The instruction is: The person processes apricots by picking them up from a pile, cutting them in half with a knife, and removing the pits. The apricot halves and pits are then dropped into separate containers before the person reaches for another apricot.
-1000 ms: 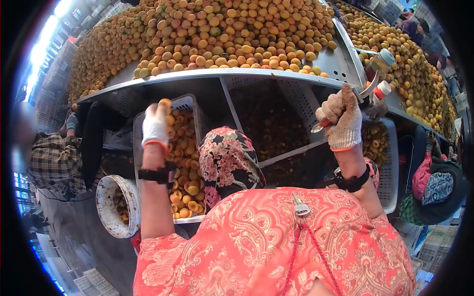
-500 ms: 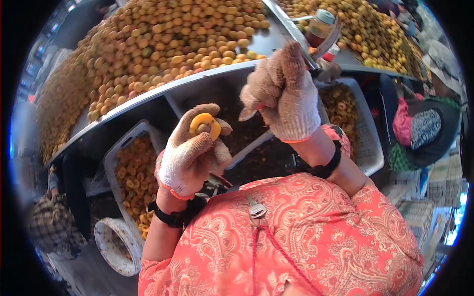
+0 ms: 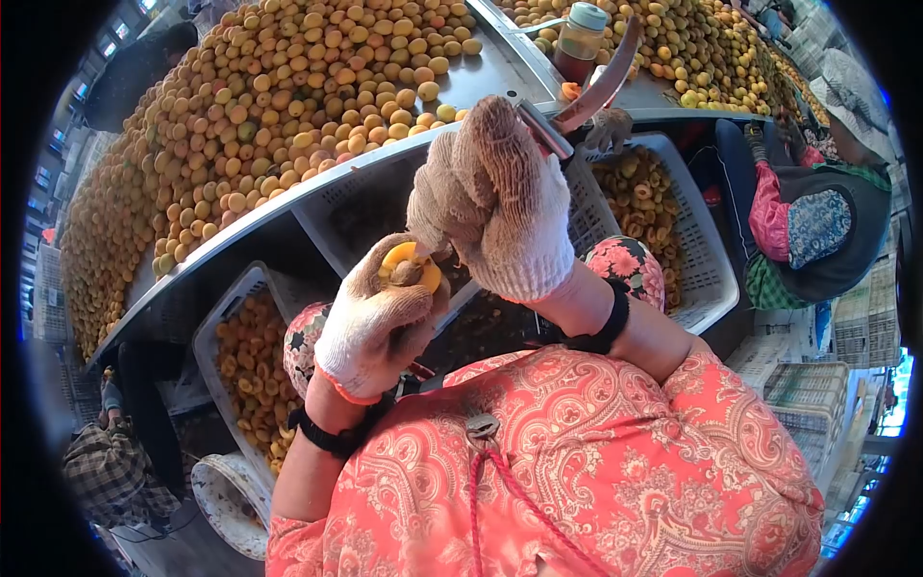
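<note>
My left hand (image 3: 370, 313), in a brown-stained white knit glove, pinches a cut apricot (image 3: 396, 258) with its brown pit showing in the middle. Close against it is my right hand (image 3: 495, 207), gloved the same way and closed in a fist around a knife. A curved knife blade (image 3: 608, 82) with a metal collar (image 3: 545, 130) sticks out past the top of this fist, up and to the right. The handle is hidden inside the right glove, whose fingertips are right at the fruit's edge.
Whole apricots (image 3: 317, 87) are heaped on the metal table (image 3: 505, 72). A jar (image 3: 582, 43) stands by the divider. Crates of apricot halves flank me, left (image 3: 204, 337) and right (image 3: 726, 279). A white bucket (image 3: 216, 481) sits lower left. Other people (image 3: 115, 462) are at both sides.
My right hand has come left and down to the apricot, bringing the two hands together. The left hand keeps its hold on the fruit. The camera view has shifted slightly.
</note>
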A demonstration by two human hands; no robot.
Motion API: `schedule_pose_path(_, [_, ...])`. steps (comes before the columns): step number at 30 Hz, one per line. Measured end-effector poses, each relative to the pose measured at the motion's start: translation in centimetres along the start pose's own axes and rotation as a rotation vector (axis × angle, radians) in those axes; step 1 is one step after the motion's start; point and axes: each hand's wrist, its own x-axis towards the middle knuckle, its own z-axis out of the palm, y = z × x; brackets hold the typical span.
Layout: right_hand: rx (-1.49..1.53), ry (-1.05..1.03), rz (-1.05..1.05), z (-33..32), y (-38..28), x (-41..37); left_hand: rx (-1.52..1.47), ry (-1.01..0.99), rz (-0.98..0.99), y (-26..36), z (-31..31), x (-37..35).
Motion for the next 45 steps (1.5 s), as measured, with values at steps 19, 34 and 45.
schedule_pose_path(19, [-1.259,-0.305,-0.009,-1.8,0.7,-1.0,0.270,0.262,0.351,-1.2,-0.7,1.5])
schedule_pose_path(34, [-0.159,0.180,-0.050,0.1,-1.6,-0.1,-0.118,-0.010,0.201,-0.6,-0.3,1.8])
schedule_pose_path(45, [-0.081,0.056,-0.133,-1.0,0.2,0.2,0.001,0.074,0.048,-0.4,1.4,1.7])
